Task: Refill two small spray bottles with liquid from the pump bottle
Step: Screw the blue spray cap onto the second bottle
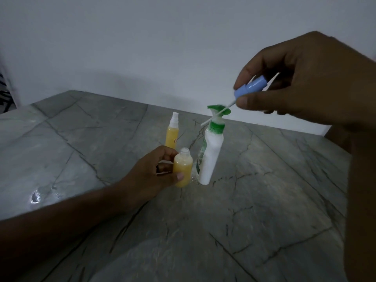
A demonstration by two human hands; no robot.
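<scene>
Head view, looking down at the grey stone counter [264, 220] with its dark veins, and a plain white wall [142, 37] fills the upper half of the frame. My left hand [150, 176] reaches in from the lower left and wraps around the small open bottle [182, 169], which stands near the centre of the frame; my thumb lies across its front near the bottom and my fingers curl behind it. That bottle has no top on, its bare threaded neck shows, and it is filled with cloudy yellow liquid nearly up to the shoulder.

My right hand [305, 78] is raised in the upper right of the frame, well above the counter. Thumb and fingers pinch the blue sprayer top [249, 87], whose thin white dip tube [217, 113] slants down to the left and crosses in front of the pump bottle's green head.

Just right of the open bottle stands the white pump bottle [211, 155] with a green collar and green pump, leaning a little in the picture. Behind my left hand, slightly above it in the frame, a second spray bottle [173, 133] stands upright, also yellow inside, with its white sprayer on. A small wet patch [35, 197] glints at the lower left of the counter.
</scene>
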